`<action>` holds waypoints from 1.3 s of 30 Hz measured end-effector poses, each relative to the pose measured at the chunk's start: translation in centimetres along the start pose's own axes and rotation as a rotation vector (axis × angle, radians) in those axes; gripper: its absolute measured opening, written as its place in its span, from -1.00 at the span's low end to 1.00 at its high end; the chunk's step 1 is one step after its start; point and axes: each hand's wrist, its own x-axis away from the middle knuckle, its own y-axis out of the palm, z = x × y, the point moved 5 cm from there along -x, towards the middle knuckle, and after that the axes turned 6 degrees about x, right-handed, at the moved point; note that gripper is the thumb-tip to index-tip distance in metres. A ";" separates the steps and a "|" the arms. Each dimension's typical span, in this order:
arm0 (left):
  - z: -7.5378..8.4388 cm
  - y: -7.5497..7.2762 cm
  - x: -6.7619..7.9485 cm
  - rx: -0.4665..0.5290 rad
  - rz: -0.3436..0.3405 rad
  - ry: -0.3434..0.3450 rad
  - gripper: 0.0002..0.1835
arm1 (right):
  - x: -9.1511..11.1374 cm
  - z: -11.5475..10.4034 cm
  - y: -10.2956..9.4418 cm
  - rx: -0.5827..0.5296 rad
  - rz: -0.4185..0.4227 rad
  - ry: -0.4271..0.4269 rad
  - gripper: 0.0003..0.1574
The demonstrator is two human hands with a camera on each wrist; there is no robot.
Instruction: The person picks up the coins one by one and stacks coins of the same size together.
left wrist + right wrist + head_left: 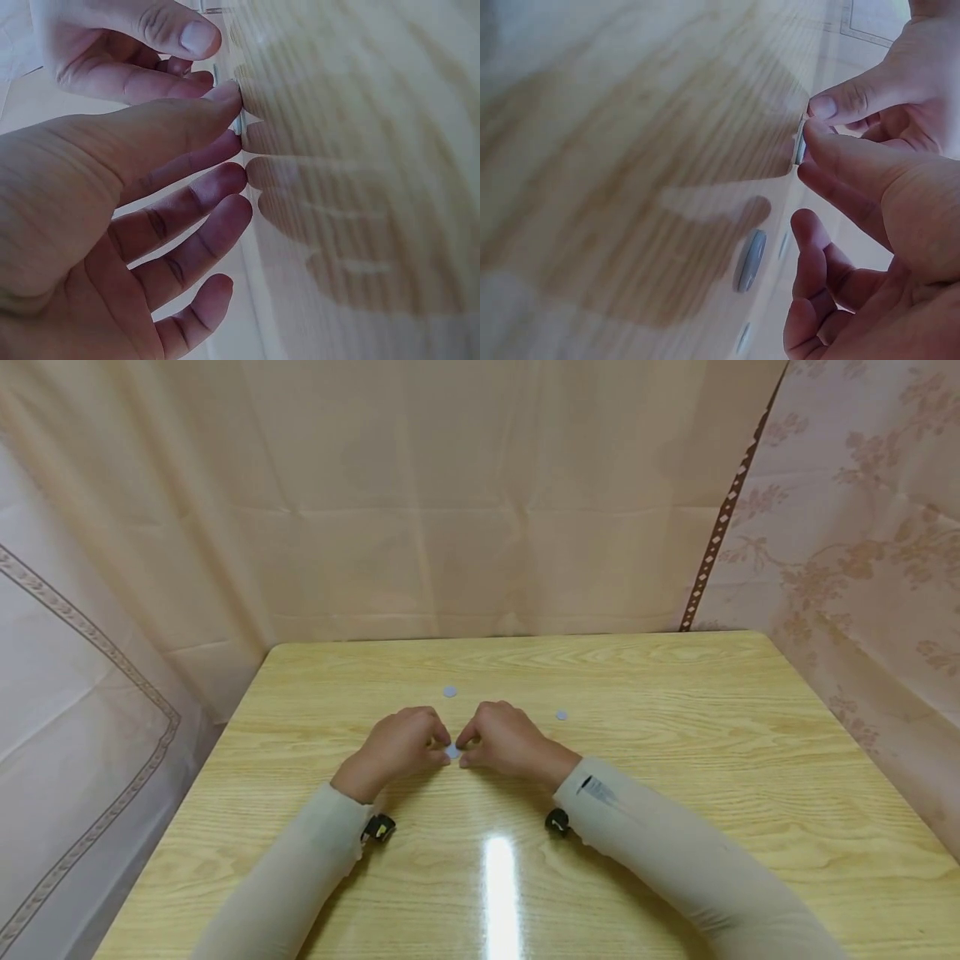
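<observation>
A small pale grey disc (pixel 452 751) is at the middle of the wooden table, between the fingertips of both hands. My left hand (pixel 401 743) pinches its left side with thumb and index finger; the other fingers are loosely bent in the left wrist view. From the right, my right hand (pixel 516 743) holds the same disc (pixel 799 146) by thumb and index fingertips. The fingers partly cover it. Another grey disc (pixel 751 260) lies near the right hand's bent fingers in the right wrist view; in the head view I cannot make it out.
Farther back on the table (pixel 675 827) lie a disc (pixel 450 692) beyond the hands and a smaller disc (pixel 562 715) to the right. Beige curtains (pixel 465 510) hang behind the table and at both sides. Light glares off the tabletop in front.
</observation>
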 end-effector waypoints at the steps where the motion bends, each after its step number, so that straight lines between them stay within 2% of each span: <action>1: 0.1 0.0 0.0 -0.003 0.001 0.001 -0.78 | 0.0 -0.1 0.0 0.000 -0.002 0.000 -0.71; 7: 0.5 0.0 -0.2 -0.001 0.005 0.012 -0.82 | -0.1 -0.3 0.0 0.013 -0.003 -0.009 -0.73; 14: 0.3 0.2 -0.7 0.084 -0.019 0.013 -0.87 | -0.3 -0.3 0.1 -0.012 0.002 -0.006 -0.78; 21: -0.2 0.7 -0.9 0.193 -0.065 -0.014 -0.96 | -0.5 -0.1 0.2 -0.031 0.005 0.009 -0.84; 24: -0.5 0.8 -0.9 0.225 -0.073 -0.063 -0.91 | -0.7 -0.1 0.3 -0.043 0.000 0.007 -0.85; 29: -0.7 0.6 -0.8 0.232 -0.063 -0.131 -0.80 | -0.9 -0.1 0.6 -0.096 -0.033 0.028 -0.84; 39: -0.7 0.7 -0.8 0.239 -0.083 -0.129 -0.87 | -0.9 0.3 0.9 -0.155 -0.072 0.083 -0.85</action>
